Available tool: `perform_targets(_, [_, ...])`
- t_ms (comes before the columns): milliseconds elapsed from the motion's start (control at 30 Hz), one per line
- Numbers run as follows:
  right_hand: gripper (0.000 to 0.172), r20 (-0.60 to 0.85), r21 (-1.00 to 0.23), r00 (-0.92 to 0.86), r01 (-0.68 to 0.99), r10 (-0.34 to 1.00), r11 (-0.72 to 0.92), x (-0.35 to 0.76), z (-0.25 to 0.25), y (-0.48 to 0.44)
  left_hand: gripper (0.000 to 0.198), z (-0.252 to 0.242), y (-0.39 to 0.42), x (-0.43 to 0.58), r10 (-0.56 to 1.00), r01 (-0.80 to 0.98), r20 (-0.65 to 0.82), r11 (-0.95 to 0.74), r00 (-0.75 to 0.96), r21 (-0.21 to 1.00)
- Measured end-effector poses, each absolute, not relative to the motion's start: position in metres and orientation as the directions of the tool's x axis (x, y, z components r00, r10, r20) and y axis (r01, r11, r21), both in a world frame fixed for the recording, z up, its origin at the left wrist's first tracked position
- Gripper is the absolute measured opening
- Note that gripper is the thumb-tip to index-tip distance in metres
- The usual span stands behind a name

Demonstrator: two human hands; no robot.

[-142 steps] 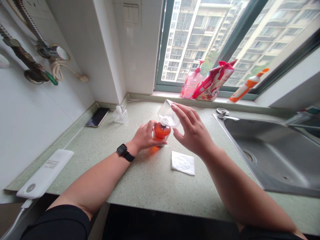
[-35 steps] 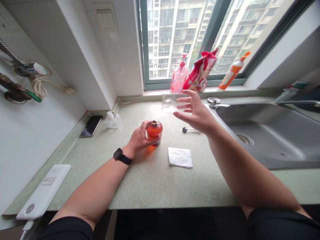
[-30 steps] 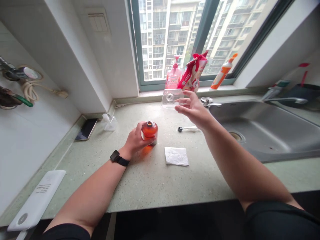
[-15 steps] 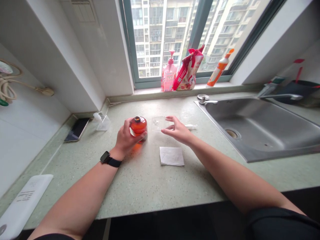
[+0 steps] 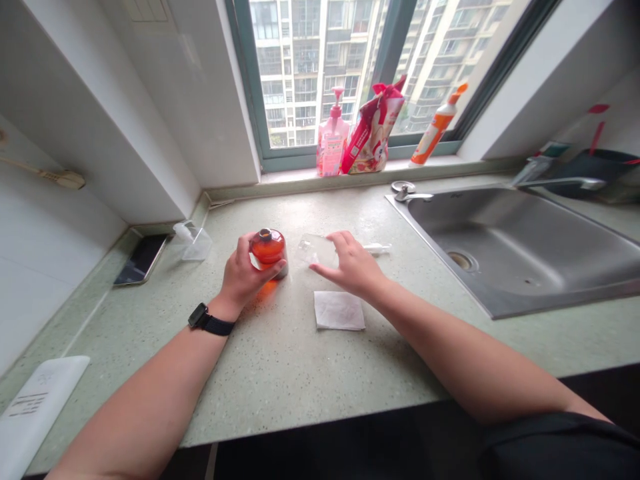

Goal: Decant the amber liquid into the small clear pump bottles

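Observation:
On the counter stands an orange-red bottle (image 5: 269, 248) with an open, uncapped neck. The fingers and thumb of my left hand (image 5: 244, 273), which wears a black watch on its wrist, wrap round it. My right hand (image 5: 356, 265) has its thumb and fingers at opposite edges of a clear plastic container (image 5: 314, 251), whose exact kind I cannot make out. A slim white plastic piece (image 5: 377, 249) lies just behind the right hand, partly hidden by it. In front of the clear container is a folded white tissue (image 5: 339, 311).
A steel sink (image 5: 483, 303) is at the right. Along the windowsill stand a pink pump bottle (image 5: 332, 143), a red bag (image 5: 375, 133) and an orange-white bottle (image 5: 436, 133). To the left are a phone (image 5: 141, 260), a clear container with a white top (image 5: 194, 241) and a white flat object (image 5: 43, 407).
My right hand has closed in round the clear container, which now sits turned and slightly tilted. The left hand keeps its hold on the bottle. The view has shifted a little.

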State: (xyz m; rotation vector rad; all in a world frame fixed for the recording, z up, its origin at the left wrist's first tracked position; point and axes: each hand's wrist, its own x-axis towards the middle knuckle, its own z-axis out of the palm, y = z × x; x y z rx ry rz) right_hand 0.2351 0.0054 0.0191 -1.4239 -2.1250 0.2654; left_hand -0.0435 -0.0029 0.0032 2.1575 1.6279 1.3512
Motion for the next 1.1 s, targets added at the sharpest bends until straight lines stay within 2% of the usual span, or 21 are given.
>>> perform_targets(167, [0.061, 0.395, -0.327, -0.234, 0.868, 0.889, 0.374, 0.235, 0.019, 0.008, 0.077, 0.002, -0.002, -0.044, 0.825, 0.709, 0.565, -0.413, 0.025, 0.571])
perform_targets(533, [0.071, 0.382, -0.191, -0.168, 0.948, 0.909, 0.255, 0.237, 0.021, 0.009, 0.079, 0.001, 0.003, -0.048, 0.843, 0.719, 0.538, -0.36, -0.023, 0.595])
perform_targets(967, [0.075, 0.262, -0.15, -0.189, 0.961, 0.946, 0.233, 0.226, 0.018, 0.002, 0.084, 0.002, 0.003, -0.047, 0.869, 0.72, 0.494, -0.322, -0.034, 0.615])
perform_targets(1033, [0.073, 0.248, -0.174, -0.202, 0.953, 0.947, 0.249, 0.231, 0.023, 0.004, 0.084, 0.001, 0.003, -0.048, 0.869, 0.719, 0.494, -0.326, -0.028, 0.614])
perform_targets(1100, [0.067, 0.245, -0.251, -0.225, 0.925, 0.943, 0.286, 0.244, 0.032, 0.01, 0.084, 0.001, 0.003, -0.049, 0.866, 0.716, 0.499, -0.333, -0.025, 0.614])
